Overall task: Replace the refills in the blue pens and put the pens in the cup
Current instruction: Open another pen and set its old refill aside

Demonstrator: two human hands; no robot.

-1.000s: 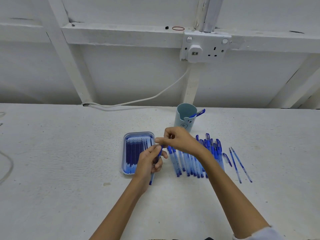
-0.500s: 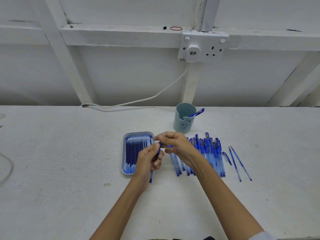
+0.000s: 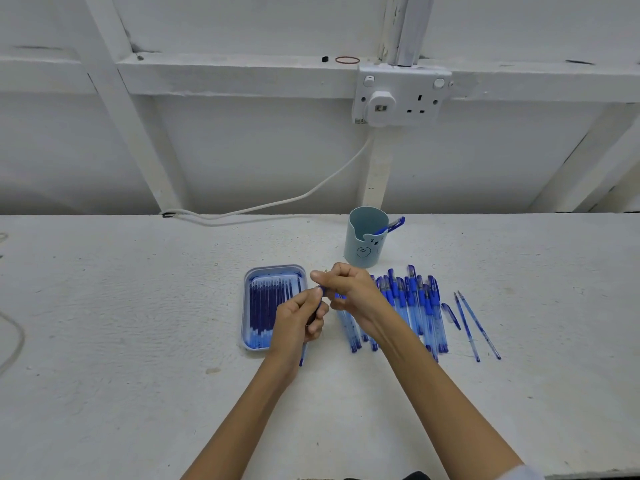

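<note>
The left hand (image 3: 296, 318) is gripping a translucent blue plastic pen (image 3: 303, 355) in its curled fingers, the barrel sticking out below the palm. The right hand (image 3: 349, 292) is pinching the pen's top end beside the blue rectangular refill tray (image 3: 275, 271), toward the white bench's (image 3: 138, 323) far edge.

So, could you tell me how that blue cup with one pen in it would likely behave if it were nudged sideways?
The cup stands tall and narrow, so it would probably tip rather than slide. It looks like thin plastic and holds only one pen, so it is likely light. That pen leans over the rim to the right, which may favour a tip that way.
</note>
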